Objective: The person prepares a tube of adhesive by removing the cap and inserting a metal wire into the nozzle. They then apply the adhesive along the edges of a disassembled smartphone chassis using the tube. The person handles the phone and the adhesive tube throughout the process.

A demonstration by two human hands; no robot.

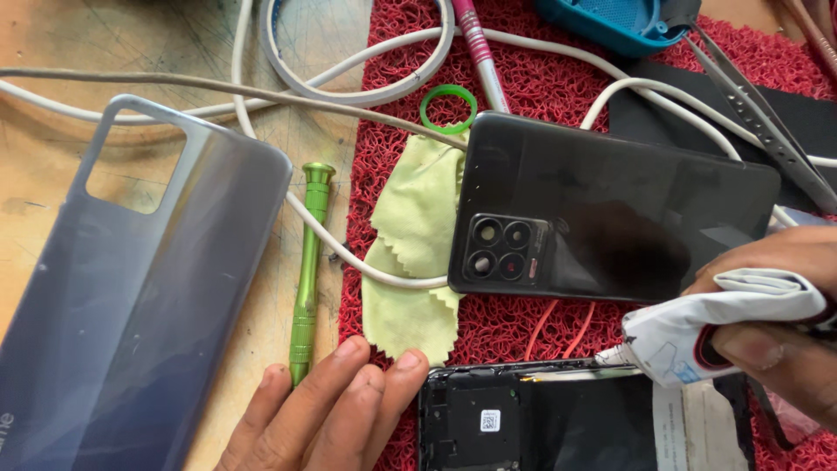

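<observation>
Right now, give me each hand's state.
Left hand: open, flat, holding nothing.
Right hand: closed on a crumpled paper.

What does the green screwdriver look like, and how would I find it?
Start at the red mat on the wooden table. Just off its left edge, between the mat and the big grey phone back cover, lies a thin screwdriver pointing up and down, above the left hand. It is the only shiny lime-green metal stick there.

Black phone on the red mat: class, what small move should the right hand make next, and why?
Probably bring the crumpled white wad in the right hand onto the black phone; the wad sits right at its lower edge, pinched between the fingers.
</observation>
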